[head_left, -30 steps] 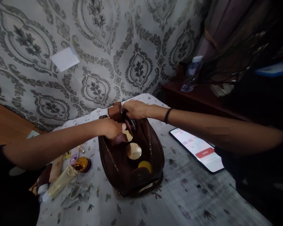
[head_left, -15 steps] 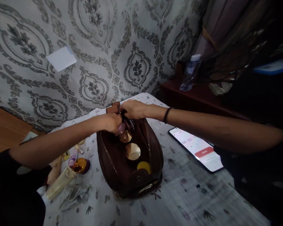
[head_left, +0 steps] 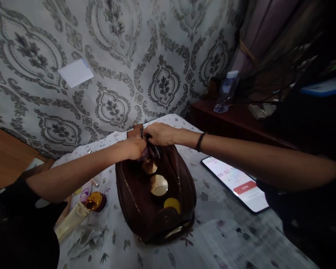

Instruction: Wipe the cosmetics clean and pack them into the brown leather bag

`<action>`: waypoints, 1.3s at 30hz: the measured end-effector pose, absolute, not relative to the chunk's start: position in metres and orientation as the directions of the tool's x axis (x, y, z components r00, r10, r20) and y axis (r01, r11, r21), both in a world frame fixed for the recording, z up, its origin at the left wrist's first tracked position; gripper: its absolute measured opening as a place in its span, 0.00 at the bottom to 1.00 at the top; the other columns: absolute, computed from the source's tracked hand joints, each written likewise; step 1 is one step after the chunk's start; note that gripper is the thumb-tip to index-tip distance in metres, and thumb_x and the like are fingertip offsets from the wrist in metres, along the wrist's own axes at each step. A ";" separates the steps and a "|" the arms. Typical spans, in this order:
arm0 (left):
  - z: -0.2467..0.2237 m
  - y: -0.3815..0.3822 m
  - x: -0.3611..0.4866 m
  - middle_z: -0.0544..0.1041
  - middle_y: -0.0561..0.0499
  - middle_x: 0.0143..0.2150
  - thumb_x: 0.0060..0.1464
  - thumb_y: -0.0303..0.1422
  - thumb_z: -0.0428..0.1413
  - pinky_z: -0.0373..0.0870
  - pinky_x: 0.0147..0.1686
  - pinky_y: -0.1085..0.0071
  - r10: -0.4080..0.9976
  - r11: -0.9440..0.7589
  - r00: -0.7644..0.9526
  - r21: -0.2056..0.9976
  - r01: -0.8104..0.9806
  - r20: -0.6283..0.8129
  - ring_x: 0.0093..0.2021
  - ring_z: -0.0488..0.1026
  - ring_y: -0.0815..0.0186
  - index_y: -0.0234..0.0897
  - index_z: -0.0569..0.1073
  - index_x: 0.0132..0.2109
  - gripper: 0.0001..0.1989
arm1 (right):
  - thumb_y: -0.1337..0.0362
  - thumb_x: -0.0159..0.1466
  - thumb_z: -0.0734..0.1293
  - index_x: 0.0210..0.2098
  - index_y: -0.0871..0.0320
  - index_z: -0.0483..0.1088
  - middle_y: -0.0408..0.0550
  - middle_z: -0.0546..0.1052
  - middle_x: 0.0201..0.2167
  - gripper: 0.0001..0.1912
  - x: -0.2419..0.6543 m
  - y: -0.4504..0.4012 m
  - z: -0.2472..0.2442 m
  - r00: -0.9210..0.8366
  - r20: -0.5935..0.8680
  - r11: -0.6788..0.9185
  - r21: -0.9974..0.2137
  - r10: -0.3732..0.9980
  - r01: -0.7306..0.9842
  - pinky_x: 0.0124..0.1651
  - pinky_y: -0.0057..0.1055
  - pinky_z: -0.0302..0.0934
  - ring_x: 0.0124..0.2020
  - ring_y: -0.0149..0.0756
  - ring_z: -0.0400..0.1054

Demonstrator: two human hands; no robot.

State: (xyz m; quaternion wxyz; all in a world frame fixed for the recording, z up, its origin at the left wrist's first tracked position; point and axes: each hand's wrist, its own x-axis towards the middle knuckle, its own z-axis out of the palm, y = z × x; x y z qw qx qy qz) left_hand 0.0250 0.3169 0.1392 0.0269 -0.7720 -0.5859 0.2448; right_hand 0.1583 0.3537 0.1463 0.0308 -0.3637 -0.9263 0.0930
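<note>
The bag (head_left: 186, 179) sits open at the centre of the frame, on a patterned sheet (head_left: 207, 243). The left hand (head_left: 136, 147) and right hand (head_left: 160, 133) meet at its far end, fingers curled in; I cannot tell what either one pinches, since the tips are hidden among dark folds and small items.

From here, the likeliest trouble seems to be crowding: with the hands so close together, one could knock the other or lose a small item into the dark inside. A hard tug on the far end might also tip the bag, as no hand steadies its near end, and the loose round containers could slide.

The bag looks dark brown and smooth, soft-sided, with metal zips parted along its mouth. Two shiny gold discs, one nearer the middle (head_left: 159, 185) and one by the left hand, show inside, with a yellow lid (head_left: 172, 205) at the near end.
</note>
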 end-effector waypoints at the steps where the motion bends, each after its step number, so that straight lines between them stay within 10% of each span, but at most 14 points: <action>1: 0.143 0.318 0.024 0.77 0.37 0.54 0.38 0.29 0.67 0.72 0.41 0.70 0.912 -0.321 0.198 -0.326 0.889 -0.359 0.47 0.77 0.52 0.29 0.68 0.61 0.39 | 0.71 0.61 0.64 0.51 0.59 0.74 0.54 0.79 0.49 0.19 0.158 0.356 0.145 -0.735 -0.007 0.720 -0.193 0.678 0.667 0.45 0.29 0.63 0.50 0.44 0.73; 16: 0.181 0.321 0.003 0.79 0.49 0.33 0.48 0.27 0.58 0.65 0.31 0.72 0.870 -0.444 0.382 -0.160 0.881 -0.313 0.33 0.74 0.62 0.34 0.76 0.35 0.05 | 0.69 0.62 0.61 0.52 0.58 0.74 0.58 0.79 0.49 0.20 0.155 0.359 0.145 -0.712 -0.026 0.697 -0.185 0.701 0.693 0.40 0.31 0.63 0.49 0.48 0.74; 26: 0.202 0.252 -0.036 0.79 0.48 0.45 0.59 0.29 0.48 0.69 0.47 0.66 0.884 -0.391 0.357 0.059 0.918 0.303 0.45 0.74 0.61 0.38 0.74 0.46 0.12 | 0.70 0.63 0.62 0.52 0.61 0.75 0.52 0.80 0.46 0.19 0.153 0.353 0.156 -0.749 -0.091 0.728 -0.181 0.657 0.661 0.43 0.26 0.63 0.46 0.41 0.74; 39: 0.133 0.093 -0.131 0.80 0.46 0.44 0.58 0.49 0.46 0.72 0.42 0.63 0.937 0.043 -0.155 0.337 0.941 0.312 0.42 0.77 0.56 0.40 0.75 0.44 0.21 | 0.65 0.64 0.64 0.55 0.61 0.72 0.54 0.78 0.49 0.21 0.190 0.313 0.165 -0.622 0.192 0.636 -0.418 0.759 0.649 0.47 0.31 0.66 0.49 0.43 0.72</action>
